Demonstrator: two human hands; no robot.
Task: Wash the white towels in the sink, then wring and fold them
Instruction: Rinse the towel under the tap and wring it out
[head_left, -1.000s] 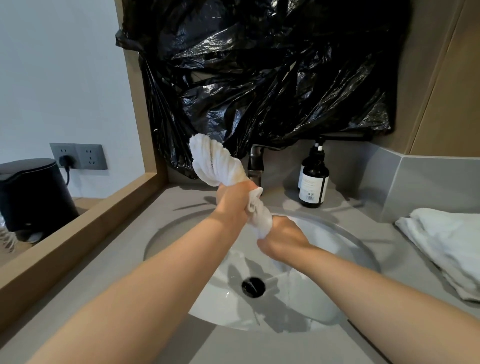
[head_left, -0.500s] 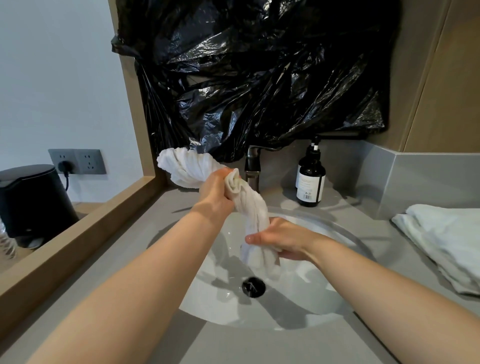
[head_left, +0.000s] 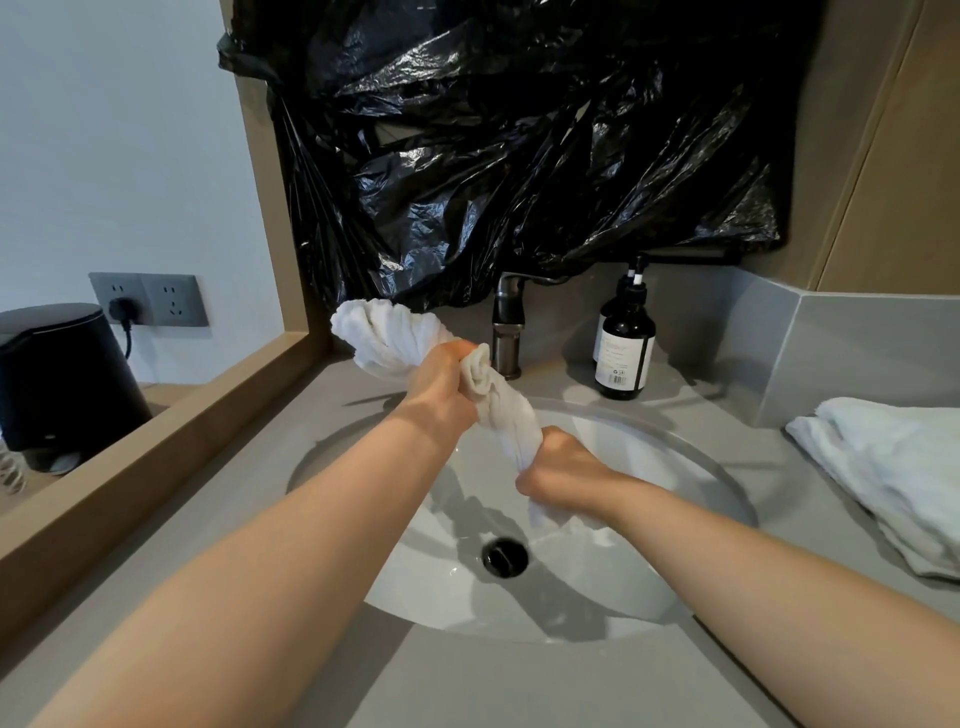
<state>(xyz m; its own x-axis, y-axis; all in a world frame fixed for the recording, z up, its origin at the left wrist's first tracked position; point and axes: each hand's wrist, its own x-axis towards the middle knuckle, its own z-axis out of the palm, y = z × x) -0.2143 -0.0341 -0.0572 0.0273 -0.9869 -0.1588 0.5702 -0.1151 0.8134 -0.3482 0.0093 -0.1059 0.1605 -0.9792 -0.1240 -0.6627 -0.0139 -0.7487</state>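
Observation:
A white towel (head_left: 506, 410) is twisted into a rope above the white oval sink (head_left: 691, 467). My left hand (head_left: 441, 382) grips its upper part, and the towel's free end fans out to the left of that fist. My right hand (head_left: 558, 465) is closed around the lower part, over the basin; a short tail hangs below it. A second white towel (head_left: 883, 467) lies in a loose pile on the grey counter at the right.
A dark metal faucet (head_left: 506, 322) stands behind the sink, a dark pump bottle (head_left: 623, 343) to its right. Black plastic sheeting (head_left: 519, 140) covers the wall above. A wooden ledge (head_left: 156, 441) runs along the left; a black bin (head_left: 57, 379) and wall sockets (head_left: 148, 299) lie beyond it.
My right hand has gone from open against the towel to a closed fist around its lower part. My left hand kept its grip on the upper part and the twist tightened.

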